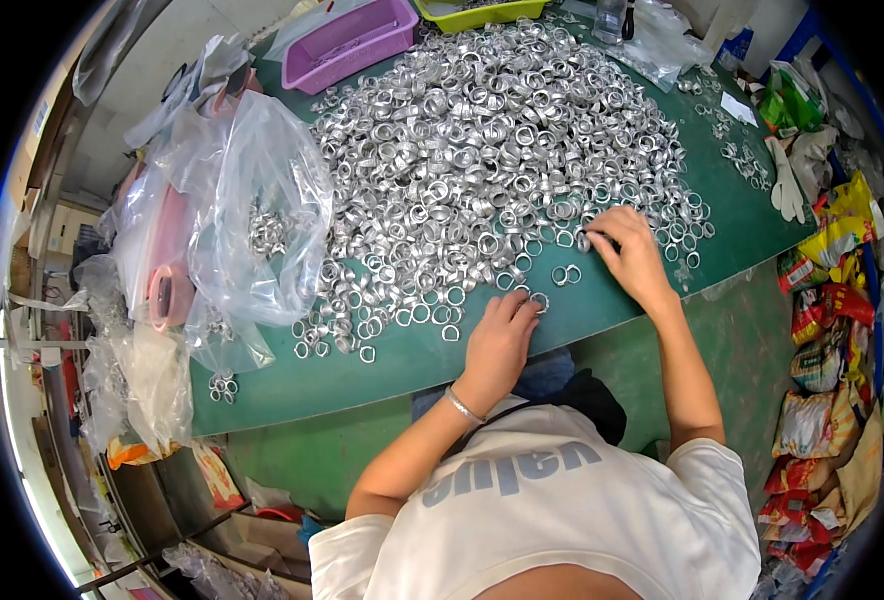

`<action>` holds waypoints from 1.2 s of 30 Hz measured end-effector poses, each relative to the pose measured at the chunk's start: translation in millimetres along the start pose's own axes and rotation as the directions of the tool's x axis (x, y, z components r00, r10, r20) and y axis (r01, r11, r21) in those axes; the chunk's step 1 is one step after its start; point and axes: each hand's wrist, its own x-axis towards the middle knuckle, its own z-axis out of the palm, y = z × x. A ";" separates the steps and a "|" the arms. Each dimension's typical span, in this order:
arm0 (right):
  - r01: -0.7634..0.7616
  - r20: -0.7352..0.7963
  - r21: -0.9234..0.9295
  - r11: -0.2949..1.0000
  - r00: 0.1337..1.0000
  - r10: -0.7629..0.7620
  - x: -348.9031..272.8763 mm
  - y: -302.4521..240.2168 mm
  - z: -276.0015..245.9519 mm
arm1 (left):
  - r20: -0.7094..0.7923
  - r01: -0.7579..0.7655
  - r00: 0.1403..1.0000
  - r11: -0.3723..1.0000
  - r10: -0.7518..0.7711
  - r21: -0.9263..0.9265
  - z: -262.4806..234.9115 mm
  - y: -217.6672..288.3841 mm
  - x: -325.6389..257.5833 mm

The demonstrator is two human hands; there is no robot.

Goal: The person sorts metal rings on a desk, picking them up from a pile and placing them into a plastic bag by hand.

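Observation:
A big heap of silvery metal rings [482, 120] covers the green table, with loose ones spread along its near edge. My left hand [500, 340], wearing a bracelet, rests low at the heap's front with fingers curled down; its fingertips close on a metal ring [539, 301]. To its right, my right hand [630, 256] pinches another metal ring [583, 240] between thumb and fingers at the heap's edge. Two rings [566, 275] lie together on the table between my hands.
A clear plastic bag [267, 215] holding some rings lies on the left. Purple [347, 50] and yellow-green trays [482, 14] stand at the back. A white glove [785, 182] lies by the right edge, near colourful packages [812, 430]. The table's front edge [362, 408] runs before me.

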 end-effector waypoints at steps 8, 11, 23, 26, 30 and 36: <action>-0.045 -0.015 -0.397 0.917 0.999 0.043 40.3 28.3 14.6 | 0.081 -0.063 0.995 0.991 0.054 0.122 10.6 -2.8 2.5; 0.017 0.055 -0.433 0.901 0.998 0.007 39.2 26.3 5.9 | 0.067 -0.053 0.997 0.990 0.045 0.127 12.4 -6.2 0.0; -0.061 -0.051 -0.193 0.979 0.997 0.052 35.0 18.9 -6.5 | 0.078 -0.053 0.996 0.985 0.041 0.166 10.8 -4.3 0.4; -0.063 -0.208 -0.187 0.980 0.978 0.023 29.6 22.0 -5.4 | 0.066 -0.056 0.997 0.984 0.046 0.169 10.6 -3.4 0.3; -0.107 -0.132 -0.160 0.981 0.988 0.086 20.6 40.9 -7.7 | 0.072 -0.055 0.996 0.985 0.044 0.164 11.7 -5.0 1.5; -0.178 0.094 0.233 0.956 0.983 0.160 7.4 -8.5 -19.7 | 0.063 -0.037 0.998 0.987 0.027 0.158 12.2 -7.1 -1.0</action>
